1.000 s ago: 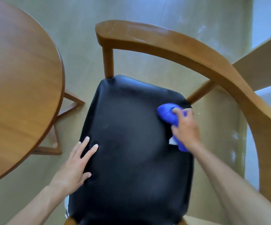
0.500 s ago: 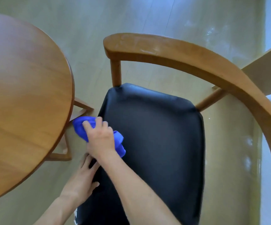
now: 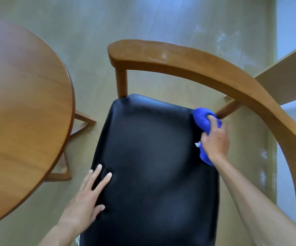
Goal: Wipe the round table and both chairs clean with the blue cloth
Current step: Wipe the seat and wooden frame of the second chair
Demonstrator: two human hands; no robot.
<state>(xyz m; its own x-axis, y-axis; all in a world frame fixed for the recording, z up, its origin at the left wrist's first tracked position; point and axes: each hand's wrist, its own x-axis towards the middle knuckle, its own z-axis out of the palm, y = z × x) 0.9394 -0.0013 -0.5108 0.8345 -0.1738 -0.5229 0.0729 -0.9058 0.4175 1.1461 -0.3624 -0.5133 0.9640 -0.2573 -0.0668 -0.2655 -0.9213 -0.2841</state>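
Observation:
A wooden chair with a curved back rail and a black padded seat stands below me. My right hand grips the bunched blue cloth and presses it on the seat's far right corner, beside the chair's rear post. My left hand lies flat with straight fingers on the seat's near left edge. The round wooden table fills the left side of the view.
The table's wooden base legs show under its edge on the pale floor. A light wooden board juts in at the right, beside a white wall or surface.
My right hand swept the blue cloth from the seat's right side to its left edge, then back to the far right corner. The left hand stayed on the seat's left edge.

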